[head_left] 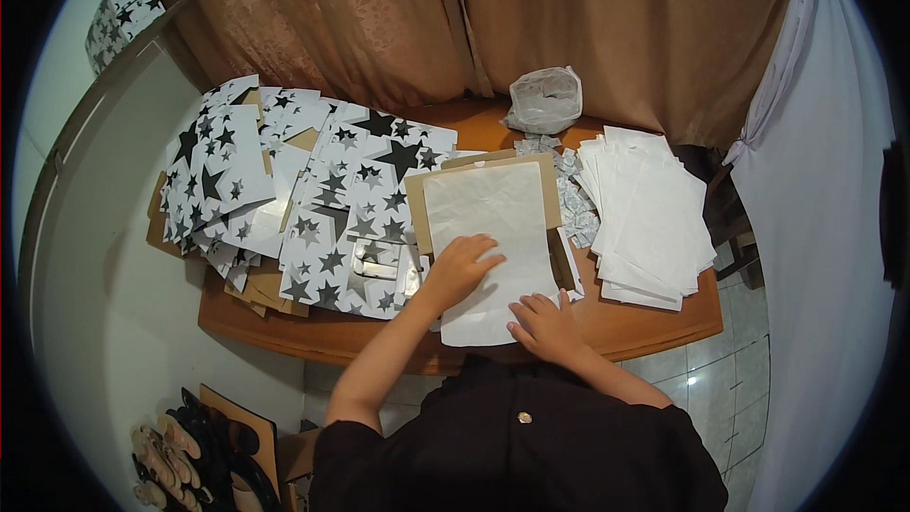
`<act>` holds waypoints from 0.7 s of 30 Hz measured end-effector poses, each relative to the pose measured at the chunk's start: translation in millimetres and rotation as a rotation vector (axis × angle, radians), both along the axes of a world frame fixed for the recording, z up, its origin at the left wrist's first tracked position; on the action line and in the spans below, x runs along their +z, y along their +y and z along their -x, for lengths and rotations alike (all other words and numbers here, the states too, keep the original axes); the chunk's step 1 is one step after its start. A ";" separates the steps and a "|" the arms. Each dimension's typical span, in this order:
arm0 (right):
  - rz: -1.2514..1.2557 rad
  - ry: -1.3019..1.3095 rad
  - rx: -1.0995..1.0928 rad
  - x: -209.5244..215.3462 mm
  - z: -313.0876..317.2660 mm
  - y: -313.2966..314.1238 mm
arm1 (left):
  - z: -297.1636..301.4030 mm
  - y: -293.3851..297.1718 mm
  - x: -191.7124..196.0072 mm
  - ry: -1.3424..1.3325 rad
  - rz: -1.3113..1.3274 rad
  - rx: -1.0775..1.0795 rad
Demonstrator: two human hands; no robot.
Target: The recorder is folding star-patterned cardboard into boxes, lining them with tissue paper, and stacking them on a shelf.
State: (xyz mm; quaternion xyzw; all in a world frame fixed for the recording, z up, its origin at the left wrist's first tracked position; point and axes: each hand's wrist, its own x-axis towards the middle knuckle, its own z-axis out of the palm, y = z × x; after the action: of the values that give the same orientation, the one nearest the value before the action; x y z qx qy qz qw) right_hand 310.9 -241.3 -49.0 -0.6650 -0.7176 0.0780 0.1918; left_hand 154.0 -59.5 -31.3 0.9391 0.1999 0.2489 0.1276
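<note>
A white sheet of paper (488, 204) lies over an open brown cardboard box (417, 213) near the middle of the table, its lower end hanging past the box toward me. My left hand (463, 270) rests on the middle of the sheet, fingers stretched out and apart. At the sheet's lower right edge is my right hand (550, 324), its fingers spread and touching the paper. Neither hand grips anything. Most of the inside of the box is hidden under the sheet; a dark gap shows along its right side.
Star-printed flat boxes (327, 190) pile up on the left, with a metal-looking object (374, 261) on them. White sheets (654, 213) are stacked at right. Small grey-white packets (575, 204) lie between, below a clear plastic bag (547, 100). Shoes (175, 455) stand lower left.
</note>
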 end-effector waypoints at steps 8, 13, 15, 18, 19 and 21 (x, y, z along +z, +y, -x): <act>0.121 0.198 -0.011 21.3 -14.9 10.9 | -24.1 17.7 -52.4 0.442 -0.260 -0.413; -0.105 0.482 -0.354 18.5 -82.0 56.6 | -25.5 12.3 -89.3 0.493 -0.107 -0.419; -0.153 0.325 -0.485 -4.5 -119.5 74.9 | -26.1 11.9 -96.9 0.573 -0.037 -0.386; -0.062 0.103 -0.549 -45.4 -152.4 92.6 | -26.8 20.6 -118.3 0.482 0.241 -0.387; 0.007 -0.035 -0.575 -57.0 -157.7 97.0 | -29.8 20.7 -107.5 0.486 0.246 -0.387; 0.044 -0.129 -0.603 -78.0 -161.0 103.6 | -32.5 21.4 -78.6 0.528 0.676 -0.374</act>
State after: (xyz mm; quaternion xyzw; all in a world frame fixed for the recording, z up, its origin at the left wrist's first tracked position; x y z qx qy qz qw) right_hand 471.9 -137.6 -127.0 -0.8554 -0.4969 -0.0091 0.1457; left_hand 186.4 -38.1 -109.9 0.8958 0.1228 -0.1048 0.4140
